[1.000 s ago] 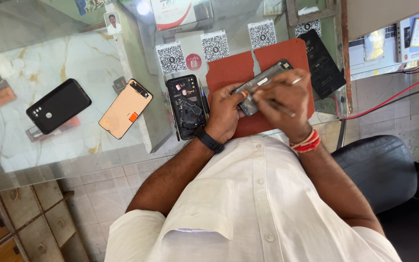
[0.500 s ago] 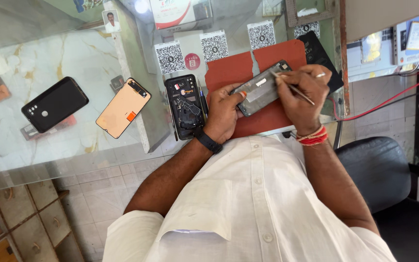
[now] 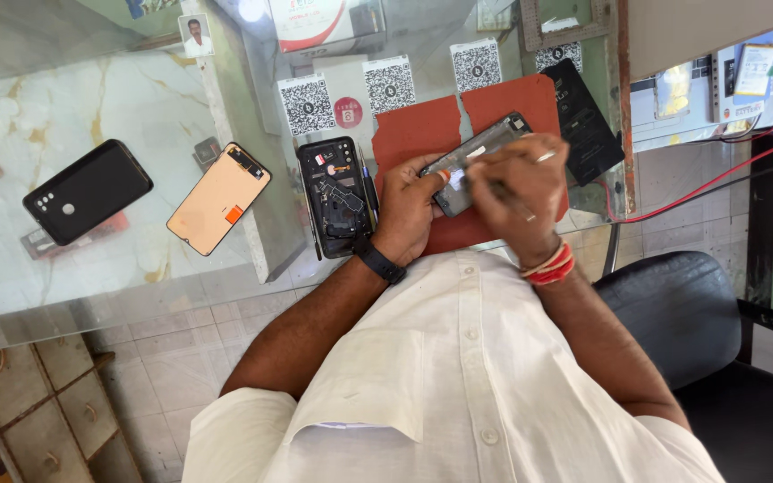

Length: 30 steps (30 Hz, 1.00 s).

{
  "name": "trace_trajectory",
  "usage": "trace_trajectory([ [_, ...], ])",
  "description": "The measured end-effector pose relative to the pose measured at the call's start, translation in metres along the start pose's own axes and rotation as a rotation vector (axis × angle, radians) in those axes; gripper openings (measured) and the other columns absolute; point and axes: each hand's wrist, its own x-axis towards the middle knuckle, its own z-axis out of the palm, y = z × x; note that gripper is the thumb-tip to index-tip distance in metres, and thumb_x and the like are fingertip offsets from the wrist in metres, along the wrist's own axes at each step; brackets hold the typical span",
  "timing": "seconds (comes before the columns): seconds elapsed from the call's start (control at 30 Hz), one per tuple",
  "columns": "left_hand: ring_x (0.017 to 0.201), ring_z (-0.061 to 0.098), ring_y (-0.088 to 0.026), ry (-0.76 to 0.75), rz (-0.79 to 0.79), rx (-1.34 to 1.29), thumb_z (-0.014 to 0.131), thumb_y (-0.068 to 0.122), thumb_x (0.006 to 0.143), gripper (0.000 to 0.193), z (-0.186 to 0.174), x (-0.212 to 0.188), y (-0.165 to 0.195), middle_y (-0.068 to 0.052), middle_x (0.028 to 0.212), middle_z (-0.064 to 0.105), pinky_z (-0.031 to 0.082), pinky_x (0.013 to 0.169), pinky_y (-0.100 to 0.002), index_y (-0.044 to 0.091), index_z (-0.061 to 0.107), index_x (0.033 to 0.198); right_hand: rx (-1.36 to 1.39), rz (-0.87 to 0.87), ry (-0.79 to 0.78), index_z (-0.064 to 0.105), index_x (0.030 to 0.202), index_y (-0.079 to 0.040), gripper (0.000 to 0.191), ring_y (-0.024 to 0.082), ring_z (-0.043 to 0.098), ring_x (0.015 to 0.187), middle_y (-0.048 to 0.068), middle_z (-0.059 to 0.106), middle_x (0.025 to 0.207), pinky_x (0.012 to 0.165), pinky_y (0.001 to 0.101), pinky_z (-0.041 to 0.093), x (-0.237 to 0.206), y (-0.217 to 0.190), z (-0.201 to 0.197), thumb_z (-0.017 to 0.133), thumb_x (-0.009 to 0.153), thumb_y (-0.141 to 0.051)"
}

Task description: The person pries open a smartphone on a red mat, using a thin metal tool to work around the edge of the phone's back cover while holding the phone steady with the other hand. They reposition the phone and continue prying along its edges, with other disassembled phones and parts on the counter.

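My left hand [image 3: 409, 204] grips the near end of a dark phone part [image 3: 485, 148], a flat grey panel held tilted above the red mat [image 3: 422, 134]. My right hand [image 3: 516, 183] holds a thin tool [image 3: 513, 202] pressed against that panel, and covers its middle. Just left of my left hand lies an opened phone body [image 3: 337, 194] with its insides showing. A black watch sits on my left wrist and red thread bands on my right wrist.
On the glass counter lie a black phone back cover [image 3: 87, 190], an orange-backed screen panel [image 3: 218, 198], a slim tool [image 3: 368, 183] beside the opened phone, a black flat piece [image 3: 588, 121] at the right, and several square code cards [image 3: 306, 103]. A black chair [image 3: 700, 322] stands at my right.
My right hand has moved left and down over the panel's middle with the tool. The left hand keeps its grip on the panel's near end.
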Motion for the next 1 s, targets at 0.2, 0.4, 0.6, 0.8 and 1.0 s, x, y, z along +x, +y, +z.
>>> trace_trajectory([
  [0.2,0.083,0.071,-0.014,-0.004,0.025,0.024,0.056,0.002,0.096,0.028,0.001,0.000,-0.002,-0.010,0.101,0.074,0.061,0.067,-0.030,-0.006,0.066,0.121,0.002,-0.064,-0.073,0.074,0.086,-0.006,0.010,0.024,0.063,0.098,0.005,0.075,0.091,0.101,0.0443,0.041,0.000,-0.010,0.000,0.082,0.084,-0.001],
  [0.4,0.084,0.070,-0.013,0.005,0.019,0.049,0.057,0.004,0.098,0.028,0.001,0.000,-0.003,-0.011,0.102,0.072,0.063,0.069,-0.030,-0.007,0.065,0.123,-0.003,0.103,0.029,0.073,0.091,-0.005,0.011,0.022,0.059,0.099,0.006,0.080,0.101,0.098,0.0393,0.042,0.001,-0.010,0.000,0.080,0.092,0.004],
  [0.6,0.087,0.072,-0.015,-0.028,0.026,-0.010,0.056,0.002,0.097,0.029,0.002,0.000,-0.001,-0.012,0.104,0.073,0.064,0.073,-0.031,-0.008,0.064,0.123,0.068,0.157,0.063,0.073,0.087,-0.008,0.014,0.023,0.056,0.106,0.007,0.070,0.095,0.090,0.0338,0.045,0.001,-0.005,0.002,0.086,0.092,-0.003],
  [0.8,0.088,0.071,-0.016,-0.032,0.036,0.043,0.056,0.003,0.099,0.029,0.003,-0.002,0.002,-0.013,0.106,0.073,0.062,0.074,-0.032,-0.009,0.065,0.124,0.072,-0.064,-0.112,0.071,0.083,-0.005,0.011,0.017,0.064,0.099,0.007,0.077,0.090,0.104,0.0479,0.041,-0.001,-0.002,0.002,0.081,0.085,-0.003],
  [1.0,0.088,0.070,-0.014,-0.052,0.000,0.017,0.057,0.004,0.099,0.030,0.004,0.000,0.005,-0.011,0.106,0.072,0.063,0.074,-0.031,-0.008,0.064,0.126,0.044,0.129,0.050,0.071,0.089,-0.005,0.015,0.023,0.065,0.101,0.006,0.076,0.095,0.099,0.0394,0.046,0.001,0.002,-0.001,0.084,0.094,0.000],
])
